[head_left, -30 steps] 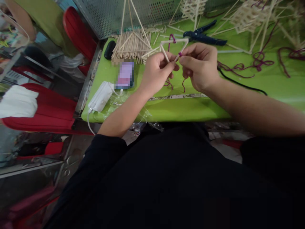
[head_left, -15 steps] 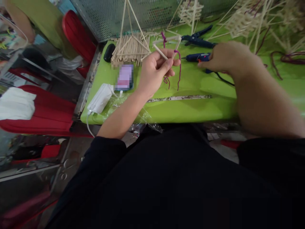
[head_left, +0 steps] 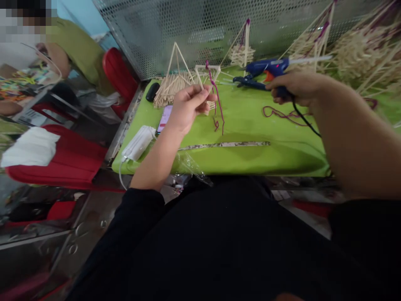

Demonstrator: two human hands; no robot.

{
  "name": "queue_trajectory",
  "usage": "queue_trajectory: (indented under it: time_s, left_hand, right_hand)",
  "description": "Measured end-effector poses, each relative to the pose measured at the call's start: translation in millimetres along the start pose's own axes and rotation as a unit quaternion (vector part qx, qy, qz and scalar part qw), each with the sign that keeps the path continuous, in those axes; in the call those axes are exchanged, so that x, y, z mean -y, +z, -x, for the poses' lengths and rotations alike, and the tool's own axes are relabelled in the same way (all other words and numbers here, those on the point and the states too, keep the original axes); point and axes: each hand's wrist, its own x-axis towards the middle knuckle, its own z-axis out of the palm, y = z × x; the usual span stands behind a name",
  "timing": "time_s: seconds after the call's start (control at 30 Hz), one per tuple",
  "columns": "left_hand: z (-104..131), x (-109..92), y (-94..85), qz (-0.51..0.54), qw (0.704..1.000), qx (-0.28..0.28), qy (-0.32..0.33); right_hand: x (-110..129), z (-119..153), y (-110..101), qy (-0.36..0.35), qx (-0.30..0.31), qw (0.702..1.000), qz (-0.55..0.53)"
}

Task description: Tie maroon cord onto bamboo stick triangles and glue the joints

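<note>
My left hand (head_left: 189, 104) pinches a small frame of pale wooden sticks (head_left: 208, 67). Purple yarn (head_left: 220, 104) is knotted on the frame and dangles below it. My right hand (head_left: 293, 87) grips a blue glue gun (head_left: 268, 66) by its handle, with the nozzle pointing left and a translucent stick out of its back. Below the gun's nozzle, dark pliers (head_left: 249, 82) lie beside my right fingers. A pile of loose sticks (head_left: 169, 88) is behind my left hand, with a stick pyramid (head_left: 177, 58) over it.
On the green table (head_left: 291, 161) are a phone (head_left: 165, 117), a white power adapter (head_left: 138, 142), a patterned strip (head_left: 230, 144) and a purple yarn loop (head_left: 282, 116). Stick structures (head_left: 360, 54) line the back right. Red chairs (head_left: 62, 167) and a person (head_left: 75, 54) are at left.
My right hand has taken hold of the glue gun and lifted it off the table. My left hand and the stick frame sit slightly farther left. The view has shifted.
</note>
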Motion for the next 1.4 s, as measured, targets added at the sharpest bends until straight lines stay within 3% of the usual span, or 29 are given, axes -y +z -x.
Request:
queue_trajectory:
  time_s: [0.07,0.2,0.33,0.47,0.6,0.73,0.83,0.97,1.1,1.23,1.4]
  left_hand:
    - [-2.0,-13.0,-7.4,0.018,1.000,-0.012,0.011]
    - [0.6,-42.3,-16.6,0.012,0.999,-0.027,0.034]
    - [11.3,-64.3,-16.2,-0.085,0.993,-0.057,0.062]
    - [18.8,-69.4,-10.1,-0.121,0.987,-0.080,0.065]
    - [2.6,-52.3,-1.9,-0.083,0.995,-0.053,0.029]
    - [-25.2,-22.7,9.0,-0.026,0.999,-0.037,-0.015]
    - [-35.7,-0.8,14.9,-0.011,0.999,-0.036,-0.019]
    - [-33.7,24.7,12.9,0.008,0.997,-0.075,-0.036]
    - [-29.5,42.1,5.1,0.007,0.998,-0.058,-0.007]
    - [-26.0,46.6,2.6,-0.025,0.999,-0.034,0.011]
    - [-20.7,46.2,6.3,-0.042,0.998,-0.026,0.038]
  right_hand:
    - [18.9,15.8,-1.9,0.069,0.058,0.989,-0.117]
    - [44.3,41.0,4.6,0.051,0.075,0.966,-0.242]
    - [42.8,54.3,23.7,0.006,0.134,0.941,-0.310]
    - [29.1,62.6,37.7,-0.052,0.174,0.919,-0.350]
    - [19.0,64.2,26.2,-0.102,0.122,0.925,-0.345]
    - [10.1,57.5,3.6,-0.164,0.027,0.928,-0.332]
    - [1.8,52.6,-0.5,-0.203,-0.022,0.924,-0.324]
    - [-8.1,59.7,17.3,-0.196,-0.011,0.944,-0.264]
    - [-12.1,79.0,44.9,-0.211,0.012,0.955,-0.210]
    - [-17.5,87.5,64.8,-0.245,-0.004,0.954,-0.174]
    - [-31.0,81.8,72.4,-0.266,0.004,0.953,-0.147]
